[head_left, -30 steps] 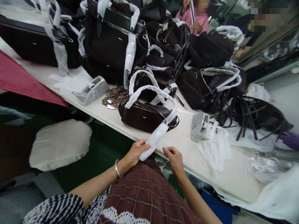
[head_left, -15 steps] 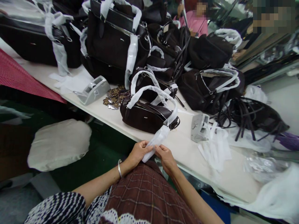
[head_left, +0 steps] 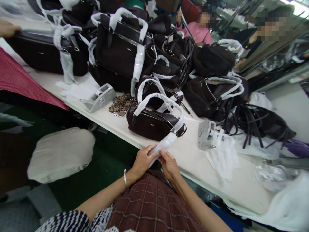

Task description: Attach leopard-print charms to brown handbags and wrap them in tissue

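Observation:
A dark brown handbag (head_left: 152, 126) lies near the table's front edge, its two handles (head_left: 164, 97) wrapped in white tissue. From its right side hangs a white plastic-wrapped strap (head_left: 166, 143), stretched toward my body. My left hand (head_left: 144, 160) pinches the strap near its lower end, thumb on top. Close beside it, my right hand (head_left: 169, 163) grips the same wrapped strap between thumb and fingers. The strap's end is partly hidden between my hands.
Tape dispensers stand left (head_left: 100, 98) and right (head_left: 206, 135) of the bag. Patterned tags (head_left: 120, 104) lie by the left one, white strips (head_left: 223, 154) by the right. More handbags (head_left: 123, 48) are piled behind. A person's hand (head_left: 8, 29) touches a bag at far left; others sit opposite.
My left hand has closed further over the strap's lower end, covering more of it. Another person's hand has appeared at the far left. The view has shifted slightly.

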A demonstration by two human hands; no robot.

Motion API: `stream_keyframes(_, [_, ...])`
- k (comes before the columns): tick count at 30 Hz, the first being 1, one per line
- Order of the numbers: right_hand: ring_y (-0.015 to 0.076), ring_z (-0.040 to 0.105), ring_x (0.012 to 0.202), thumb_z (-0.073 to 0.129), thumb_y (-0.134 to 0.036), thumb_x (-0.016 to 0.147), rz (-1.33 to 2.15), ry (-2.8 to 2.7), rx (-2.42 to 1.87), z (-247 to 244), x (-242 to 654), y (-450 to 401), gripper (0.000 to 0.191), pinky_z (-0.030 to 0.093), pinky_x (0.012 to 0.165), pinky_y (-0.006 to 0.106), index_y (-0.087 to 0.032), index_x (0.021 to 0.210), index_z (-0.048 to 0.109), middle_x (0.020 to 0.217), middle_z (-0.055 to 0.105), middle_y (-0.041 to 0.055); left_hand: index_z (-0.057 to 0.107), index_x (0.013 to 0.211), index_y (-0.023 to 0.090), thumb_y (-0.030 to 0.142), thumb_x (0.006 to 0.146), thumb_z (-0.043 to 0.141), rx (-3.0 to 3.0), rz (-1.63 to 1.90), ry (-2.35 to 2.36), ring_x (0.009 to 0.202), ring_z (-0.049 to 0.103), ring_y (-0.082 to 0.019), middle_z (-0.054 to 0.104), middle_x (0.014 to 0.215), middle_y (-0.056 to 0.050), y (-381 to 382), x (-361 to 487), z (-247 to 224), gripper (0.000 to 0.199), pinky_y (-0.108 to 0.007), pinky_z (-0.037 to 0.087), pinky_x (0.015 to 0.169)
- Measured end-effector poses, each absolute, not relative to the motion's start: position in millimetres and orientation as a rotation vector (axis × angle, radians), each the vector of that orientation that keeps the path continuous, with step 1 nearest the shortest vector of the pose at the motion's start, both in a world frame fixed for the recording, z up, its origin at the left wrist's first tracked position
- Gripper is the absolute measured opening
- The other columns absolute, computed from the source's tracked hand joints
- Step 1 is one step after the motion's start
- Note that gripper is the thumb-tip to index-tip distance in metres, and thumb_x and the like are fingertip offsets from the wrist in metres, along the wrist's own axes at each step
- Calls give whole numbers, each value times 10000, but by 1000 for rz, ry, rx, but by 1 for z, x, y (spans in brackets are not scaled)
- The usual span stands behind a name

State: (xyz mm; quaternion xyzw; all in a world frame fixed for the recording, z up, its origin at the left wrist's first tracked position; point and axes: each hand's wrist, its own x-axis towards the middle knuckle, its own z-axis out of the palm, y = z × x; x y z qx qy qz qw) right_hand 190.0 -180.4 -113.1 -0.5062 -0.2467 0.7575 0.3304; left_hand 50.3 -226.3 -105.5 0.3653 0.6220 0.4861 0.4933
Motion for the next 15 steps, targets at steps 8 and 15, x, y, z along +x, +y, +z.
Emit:
stream_keyframes(8, [188,650,835,821,-480,690,2045,-700,-1278,-115,195,-169,450,511,799,313,-144,972,719,961,735,81,705,999,104,486,703,759,525,1113,1263,799,629,-194,729,930,-80,-222,57,-132,486,-279,466,749])
stream_keyframes(15, [185,641,784,848,-481,648,2025,-746,-1228,-121,189,-146,452,483,773,300,-126,898,722,876,737,92,674,985,69,652,788,603,727,914,1206,611,497,-128,638,729,-32,-213,60,-148,620,-238,354,585])
